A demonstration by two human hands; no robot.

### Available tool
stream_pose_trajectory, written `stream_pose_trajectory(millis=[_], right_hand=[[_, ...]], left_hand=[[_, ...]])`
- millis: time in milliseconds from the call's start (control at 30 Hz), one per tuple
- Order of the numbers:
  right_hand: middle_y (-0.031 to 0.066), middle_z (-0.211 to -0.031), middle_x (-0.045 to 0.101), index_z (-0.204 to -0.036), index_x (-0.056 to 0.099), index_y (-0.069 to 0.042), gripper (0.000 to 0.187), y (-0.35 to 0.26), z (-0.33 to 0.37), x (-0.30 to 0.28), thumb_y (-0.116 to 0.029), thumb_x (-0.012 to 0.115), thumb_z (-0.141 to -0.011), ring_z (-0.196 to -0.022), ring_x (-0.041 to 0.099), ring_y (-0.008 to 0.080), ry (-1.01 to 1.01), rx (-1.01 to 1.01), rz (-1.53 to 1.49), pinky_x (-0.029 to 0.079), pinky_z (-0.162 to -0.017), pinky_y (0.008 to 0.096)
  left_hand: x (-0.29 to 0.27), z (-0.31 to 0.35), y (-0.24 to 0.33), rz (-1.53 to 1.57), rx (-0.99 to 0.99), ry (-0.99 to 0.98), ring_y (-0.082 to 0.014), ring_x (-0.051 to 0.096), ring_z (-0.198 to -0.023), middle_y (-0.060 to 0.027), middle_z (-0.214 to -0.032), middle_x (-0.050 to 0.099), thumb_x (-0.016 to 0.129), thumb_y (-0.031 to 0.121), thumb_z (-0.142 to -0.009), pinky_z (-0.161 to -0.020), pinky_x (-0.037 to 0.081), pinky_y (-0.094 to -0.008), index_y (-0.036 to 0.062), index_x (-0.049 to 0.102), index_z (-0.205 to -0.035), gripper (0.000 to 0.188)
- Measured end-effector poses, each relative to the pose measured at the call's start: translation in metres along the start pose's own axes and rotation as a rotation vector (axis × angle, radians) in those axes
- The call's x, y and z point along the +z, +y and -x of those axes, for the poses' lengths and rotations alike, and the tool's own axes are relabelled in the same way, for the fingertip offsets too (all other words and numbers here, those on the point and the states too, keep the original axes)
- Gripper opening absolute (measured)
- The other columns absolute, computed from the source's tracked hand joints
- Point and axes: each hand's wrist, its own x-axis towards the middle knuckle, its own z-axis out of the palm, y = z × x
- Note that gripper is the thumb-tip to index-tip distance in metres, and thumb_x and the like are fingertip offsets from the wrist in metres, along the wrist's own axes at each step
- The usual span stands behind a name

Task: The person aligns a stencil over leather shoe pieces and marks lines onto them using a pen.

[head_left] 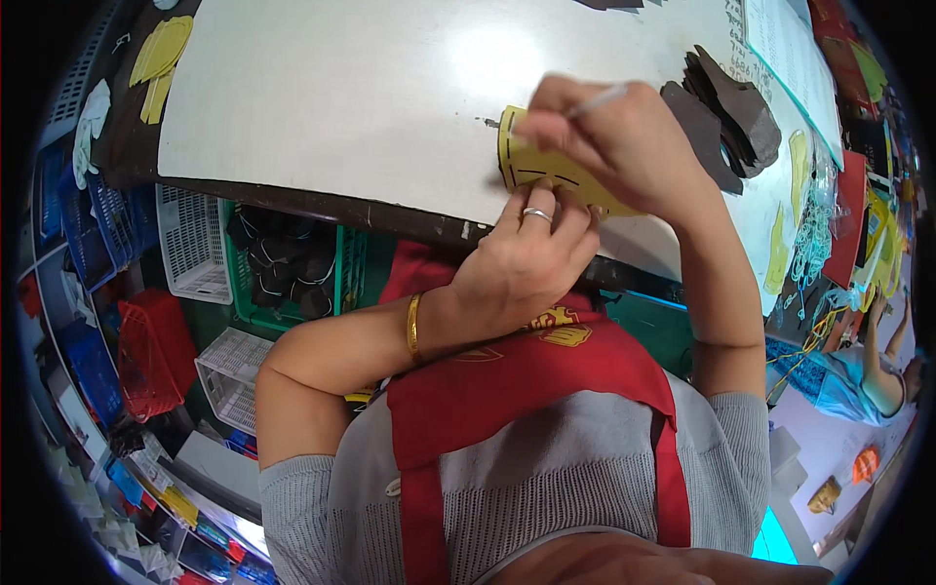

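A yellow template (pixel 531 168) with dark slots lies flat by the near edge of the white tabletop, a dark edge showing along its left side. My left hand (pixel 531 249), wearing a ring, presses its bent fingertips on the template's near part. My right hand (pixel 624 136) is closed round a slim pale pen (pixel 599 100), slightly blurred, just above the template. The pen's tip is hidden, so I cannot tell whether it touches. To the right of my right hand lie stacked dark cut pieces (pixel 746 117).
Yellow templates (pixel 161 49) lie at the far left, others (pixel 777 249) at the right beside tangled pale cords (pixel 817 229). Below the table's left edge stand a green crate (pixel 346 273) of dark bundles and white baskets (pixel 190 253). Another person (pixel 868 380) is at far right.
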Motion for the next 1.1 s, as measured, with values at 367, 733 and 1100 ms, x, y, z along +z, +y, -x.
stream_pose_trajectory(millis=[367, 733, 1100], right_hand=[[0.0058, -0.078, 0.069, -0.102, 0.067, -0.015, 0.018, 0.008, 0.015, 0.003, -0.031, 0.068, -0.093, -0.067, 0.07, 0.0263, 0.113, 0.001, 0.03, 0.053, -0.055, 0.038], [0.01, -0.063, 0.063, -0.092, 0.067, -0.005, 0.023, 0.016, 0.081, -0.006, -0.025, 0.063, -0.101, -0.06, 0.066, 0.0287, 0.291, 0.299, -0.129, 0.051, -0.057, 0.037], [0.0087, -0.067, 0.065, -0.088, 0.062, -0.01, 0.025, 0.025, 0.086, 0.011, -0.031, 0.061, -0.101, -0.06, 0.066, 0.0302, 0.304, 0.192, 0.05, 0.051, -0.055, 0.0387]], left_hand=[[-0.003, -0.005, 0.0, 0.031, 0.017, -0.009, -0.0375, 0.065, -0.098, -0.0222, -0.115, 0.06, 0.059, 0.02, -0.085, -0.087, 0.059, -0.0366, 0.0008, 0.066, -0.12, 0.04], [-0.005, -0.012, -0.002, -0.056, 0.048, -0.002, -0.0334, 0.065, -0.094, -0.0155, -0.106, 0.062, 0.06, 0.015, -0.084, -0.081, 0.059, -0.033, 0.0055, 0.067, -0.12, 0.038], [-0.002, -0.028, 0.008, -0.149, -0.002, -0.062, -0.0261, 0.06, -0.08, -0.0073, -0.096, 0.058, 0.06, 0.014, -0.086, -0.063, 0.052, -0.0268, 0.0176, 0.068, -0.124, 0.039]])
